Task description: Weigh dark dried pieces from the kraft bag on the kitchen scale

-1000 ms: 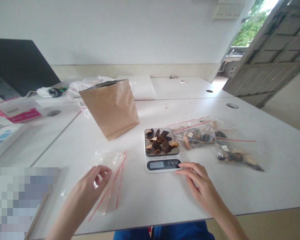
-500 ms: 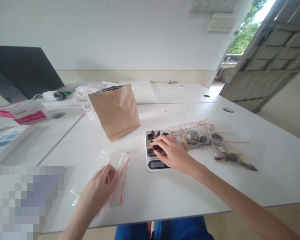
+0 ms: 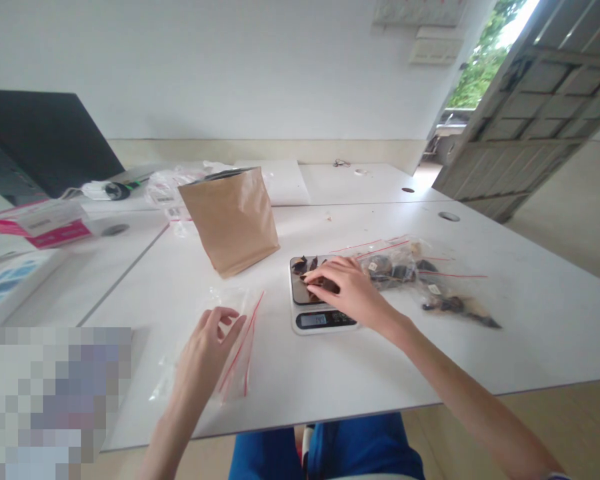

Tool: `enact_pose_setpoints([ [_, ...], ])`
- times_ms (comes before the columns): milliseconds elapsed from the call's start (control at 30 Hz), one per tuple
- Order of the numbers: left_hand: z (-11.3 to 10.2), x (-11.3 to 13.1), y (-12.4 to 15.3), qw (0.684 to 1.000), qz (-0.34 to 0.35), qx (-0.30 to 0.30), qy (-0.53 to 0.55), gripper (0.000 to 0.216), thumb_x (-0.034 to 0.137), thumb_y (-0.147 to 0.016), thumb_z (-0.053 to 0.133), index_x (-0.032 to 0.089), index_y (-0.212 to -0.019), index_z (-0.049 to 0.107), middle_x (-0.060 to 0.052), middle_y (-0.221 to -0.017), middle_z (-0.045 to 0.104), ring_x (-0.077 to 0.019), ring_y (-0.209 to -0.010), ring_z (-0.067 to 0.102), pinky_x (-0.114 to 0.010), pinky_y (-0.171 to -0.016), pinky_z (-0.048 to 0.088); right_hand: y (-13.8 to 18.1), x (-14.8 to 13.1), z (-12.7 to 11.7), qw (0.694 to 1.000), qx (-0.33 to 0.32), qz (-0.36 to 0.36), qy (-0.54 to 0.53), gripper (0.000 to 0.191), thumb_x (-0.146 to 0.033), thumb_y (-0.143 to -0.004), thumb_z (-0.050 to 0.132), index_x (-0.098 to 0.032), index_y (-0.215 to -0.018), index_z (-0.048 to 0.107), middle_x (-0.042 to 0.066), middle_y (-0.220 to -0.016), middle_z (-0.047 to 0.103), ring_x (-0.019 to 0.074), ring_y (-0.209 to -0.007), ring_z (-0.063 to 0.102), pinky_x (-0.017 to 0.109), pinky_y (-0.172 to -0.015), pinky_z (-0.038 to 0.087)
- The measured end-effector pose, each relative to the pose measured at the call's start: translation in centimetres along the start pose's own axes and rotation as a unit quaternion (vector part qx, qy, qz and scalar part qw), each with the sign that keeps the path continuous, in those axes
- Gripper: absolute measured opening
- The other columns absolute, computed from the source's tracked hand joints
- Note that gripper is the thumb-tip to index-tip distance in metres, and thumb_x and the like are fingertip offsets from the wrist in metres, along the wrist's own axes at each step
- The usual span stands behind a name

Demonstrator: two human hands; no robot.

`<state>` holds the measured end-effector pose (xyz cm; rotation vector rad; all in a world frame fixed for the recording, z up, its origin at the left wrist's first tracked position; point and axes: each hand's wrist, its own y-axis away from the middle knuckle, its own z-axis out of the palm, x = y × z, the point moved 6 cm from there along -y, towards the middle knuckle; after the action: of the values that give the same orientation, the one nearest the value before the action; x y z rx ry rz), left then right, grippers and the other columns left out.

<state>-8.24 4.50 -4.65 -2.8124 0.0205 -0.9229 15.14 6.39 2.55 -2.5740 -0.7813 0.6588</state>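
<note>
A small kitchen scale (image 3: 323, 319) sits mid-table with dark dried pieces (image 3: 301, 265) piled on its plate. My right hand (image 3: 347, 291) lies over the pile, fingers curled down onto the pieces; what it grips is hidden. My left hand (image 3: 207, 350) rests on a stack of clear zip bags with red seal lines (image 3: 243, 333), fingers bent and slightly apart, touching the top bag. Behind the scale stands a brown paper pouch (image 3: 233, 219).
Filled zip bags (image 3: 397, 267) of dark pieces lie right of the scale, another (image 3: 455, 305) further right. Pink and white boxes (image 3: 40, 223), a dark monitor (image 3: 40, 143) and plastic wrapping (image 3: 167, 187) stand at the left. The white table (image 3: 530, 320) ends near me.
My right hand left the scale's front buttons and moved onto the pile on the plate. My left hand slid over the empty bags and its fingers spread a little.
</note>
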Motion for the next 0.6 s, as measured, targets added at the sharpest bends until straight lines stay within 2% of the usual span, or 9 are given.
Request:
enact_pose_setpoints([
  [67, -1.0, 0.9, -0.8, 0.999, 0.018, 0.037, 0.002, 0.034, 0.053, -0.082, 0.045, 0.021, -0.089, 0.056, -0.003, -0.087, 0.057, -0.0152, -0.065, 0.055, -0.031, -0.061, 0.046, 1.6, 1.6, -1.9, 0.999, 0.031, 0.033, -0.018, 0.005, -0.022, -0.084, 0.059, -0.021, -0.087, 0.063, 0.001, -0.087, 0.069, 0.0167, -0.088, 0.059, 0.032, -0.083, 0.04],
  [167, -4.4, 3.3, -2.6, 0.982, 0.07, 0.174, 0.002, 0.032, 0.047, -0.084, 0.047, 0.019, -0.095, 0.057, -0.005, -0.093, 0.056, -0.0158, -0.075, 0.056, -0.031, -0.066, 0.047, 5.1, 4.9, -3.2, 0.996, 0.041, 0.083, 0.0, 0.008, -0.022, -0.086, 0.054, -0.02, -0.086, 0.062, 0.002, -0.083, 0.069, 0.0172, -0.079, 0.061, 0.032, -0.076, 0.045],
  [233, -7.4, 5.4, -4.1, 0.95, 0.112, 0.293, -0.004, 0.035, 0.042, -0.085, 0.048, 0.015, -0.106, 0.054, -0.009, -0.103, 0.056, -0.0195, -0.097, 0.054, -0.034, -0.077, 0.047, 7.7, 6.9, -3.0, 0.993, 0.023, 0.108, 0.05, 0.009, -0.023, -0.086, 0.053, -0.02, -0.085, 0.062, 0.003, -0.082, 0.069, 0.019, -0.077, 0.061, 0.035, -0.074, 0.046],
  [300, -9.9, 7.3, -6.3, 0.919, 0.143, 0.366, -0.021, 0.044, 0.04, -0.086, 0.046, 0.012, -0.12, 0.047, -0.013, -0.123, 0.048, -0.0232, -0.118, 0.043, -0.04, -0.083, 0.043, 9.9, 8.3, -2.4, 0.987, 0.011, 0.115, 0.108, 0.012, -0.027, -0.087, 0.052, -0.02, -0.084, 0.061, 0.004, -0.081, 0.069, 0.0213, -0.077, 0.061, 0.037, -0.072, 0.047],
  [333, -10.6, 8.2, -7.9, 0.918, 0.16, 0.361, -0.038, 0.047, 0.041, -0.089, 0.042, 0.011, -0.125, 0.042, -0.015, -0.131, 0.042, -0.0241, -0.127, 0.036, -0.044, -0.086, 0.038, 10.8, 8.7, -2.1, 0.986, 0.006, 0.117, 0.118, 0.013, -0.028, -0.088, 0.052, -0.02, -0.083, 0.061, 0.004, -0.082, 0.068, 0.0213, -0.077, 0.062, 0.037, -0.072, 0.047],
  [400, -11.4, 9.5, -11.1, 0.918, 0.182, 0.348, -0.06, 0.047, 0.041, -0.091, 0.037, 0.01, -0.126, 0.041, -0.015, -0.133, 0.042, -0.025, -0.13, 0.034, -0.05, -0.089, 0.032, 12.0, 9.1, -1.6, 0.985, -0.006, 0.122, 0.124, 0.016, -0.032, -0.088, 0.051, -0.02, -0.084, 0.06, 0.004, -0.083, 0.067, 0.0207, -0.078, 0.062, 0.036, -0.072, 0.048],
  [467, -11.9, 9.4, -13.9, 0.926, 0.131, 0.35, -0.054, 0.04, 0.041, -0.088, 0.039, 0.017, -0.118, 0.053, -0.009, -0.129, 0.051, -0.026, -0.124, 0.043, -0.049, -0.091, 0.036, 12.4, 9.0, -1.3, 0.985, -0.01, 0.118, 0.127, 0.018, -0.035, -0.088, 0.051, -0.02, -0.087, 0.06, 0.004, -0.085, 0.067, 0.0207, -0.08, 0.063, 0.037, -0.073, 0.049],
  [533, -11.1, 9.4, -16.1, 0.949, 0.109, 0.29, -0.06, 0.035, 0.041, -0.087, 0.038, 0.024, -0.11, 0.06, -0.004, -0.121, 0.059, -0.0256, -0.116, 0.052, -0.046, -0.089, 0.042, 12.1, 8.4, -1.5, 0.986, -0.001, 0.104, 0.132, 0.022, -0.039, -0.087, 0.051, -0.02, -0.091, 0.061, 0.005, -0.089, 0.066, 0.0218, -0.084, 0.062, 0.038, -0.074, 0.049],
  [600, -10.2, 9.3, -16.5, 0.958, 0.103, 0.254, -0.089, 0.036, 0.044, -0.087, 0.035, 0.026, -0.101, 0.064, -0.002, -0.111, 0.065, -0.0254, -0.111, 0.055, -0.043, -0.083, 0.045, 11.5, 7.8, -1.8, 0.987, 0.013, 0.095, 0.125, 0.025, -0.04, -0.088, 0.05, -0.02, -0.097, 0.061, 0.007, -0.095, 0.065, 0.0223, -0.089, 0.062, 0.039, -0.076, 0.049],
])
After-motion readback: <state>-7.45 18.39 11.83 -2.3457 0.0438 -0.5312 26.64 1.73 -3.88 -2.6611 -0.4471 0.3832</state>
